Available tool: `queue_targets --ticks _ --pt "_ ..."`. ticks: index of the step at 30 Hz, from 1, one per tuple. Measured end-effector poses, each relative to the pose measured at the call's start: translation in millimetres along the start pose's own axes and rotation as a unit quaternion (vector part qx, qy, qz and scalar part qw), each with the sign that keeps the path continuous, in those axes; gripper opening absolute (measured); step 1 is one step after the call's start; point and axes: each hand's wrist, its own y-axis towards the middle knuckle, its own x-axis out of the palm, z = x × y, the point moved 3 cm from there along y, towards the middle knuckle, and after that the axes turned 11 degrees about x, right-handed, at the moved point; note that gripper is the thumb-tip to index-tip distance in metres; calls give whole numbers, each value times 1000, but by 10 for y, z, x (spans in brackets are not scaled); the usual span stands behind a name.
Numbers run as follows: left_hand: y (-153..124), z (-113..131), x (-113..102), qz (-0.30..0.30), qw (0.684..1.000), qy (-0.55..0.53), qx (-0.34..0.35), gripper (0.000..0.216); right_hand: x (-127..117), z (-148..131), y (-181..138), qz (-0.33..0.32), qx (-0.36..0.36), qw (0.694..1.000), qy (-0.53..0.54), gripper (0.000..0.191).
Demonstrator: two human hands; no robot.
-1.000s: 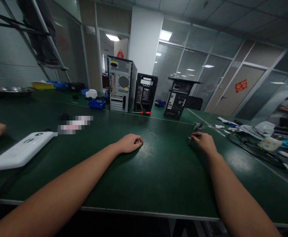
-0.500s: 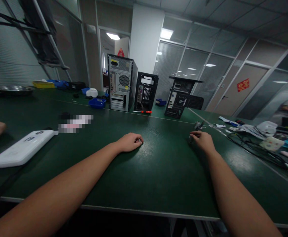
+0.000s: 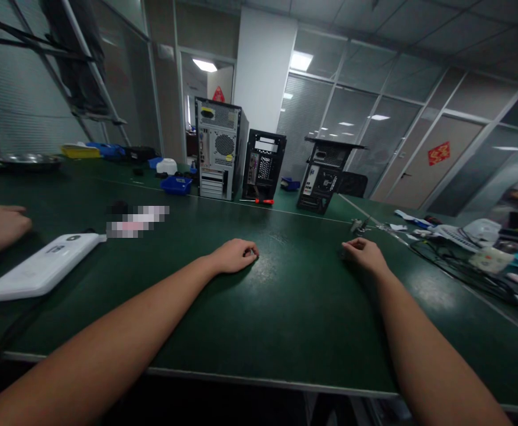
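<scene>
My left hand (image 3: pixel 236 256) rests on the green table (image 3: pixel 294 319) with its fingers curled closed. A small pale glint shows inside the curl, too small to name. To the right, my right hand (image 3: pixel 366 255) is low over the table, thumb and fingers pinched together. A small dark piece shows at its fingertips, its kind unclear. Just beyond that hand lies a small metal part (image 3: pixel 359 226). Farther back, a screwdriver (image 3: pixel 264 202) with a red handle lies in front of a small black computer case (image 3: pixel 263 165).
A taller computer case (image 3: pixel 218 148) and a tilted black case (image 3: pixel 323 177) stand at the back. At left are a white device (image 3: pixel 41 266) and another person's hand (image 3: pixel 4 223). Blue trays (image 3: pixel 176 186) sit behind; cables (image 3: pixel 454 266) and clutter lie at right.
The other person's hand at the left edge has moved right, farther into view. My right fingertips show less of the small piece. My left hand has stayed put.
</scene>
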Motion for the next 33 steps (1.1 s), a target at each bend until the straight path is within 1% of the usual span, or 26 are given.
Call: queue_targets --ticks 3,5,8,10,12,14,19,22,24,26,29,33 --pt "1 -6 -1 1 1000 -2 1 28 28 -80 -50 -53 -29 998 -29 49" --pt "2 -24 8 3 1000 -2 3 27 59 -123 -76 -74 -48 994 -58 54" --pt "1 -48 22 5 1000 -2 8 27 103 -210 -118 -83 -86 986 -114 45" --pt "-2 -47 20 5 1000 -2 8 27 137 -327 -178 -93 -122 978 -141 41" --pt "-6 -28 9 2 1000 -1 7 27 185 -522 -287 -103 -172 966 -161 41" --pt "-7 7 -6 0 1000 -1 6 27 255 -794 -456 -111 -235 950 -173 41" --pt "10 132 -5 6 999 -39 -5 34 512 -1563 -1082 -144 -387 901 -136 37" --pt "21 208 12 13 998 -65 1 36 655 -1865 -1431 -171 -457 863 -130 37" --pt "22 246 23 10 997 -74 16 35 714 -1953 -1560 -181 -476 849 -137 36" --pt "22 265 34 8 996 -81 28 33 736 -1969 -1595 -181 -472 851 -139 34" --pt "29 258 41 17 995 -90 27 31 717 -1927 -1540 -180 -457 861 -131 35" --pt "41 206 23 43 996 -82 10 27 667 -1840 -1406 -165 -440 871 -140 43"
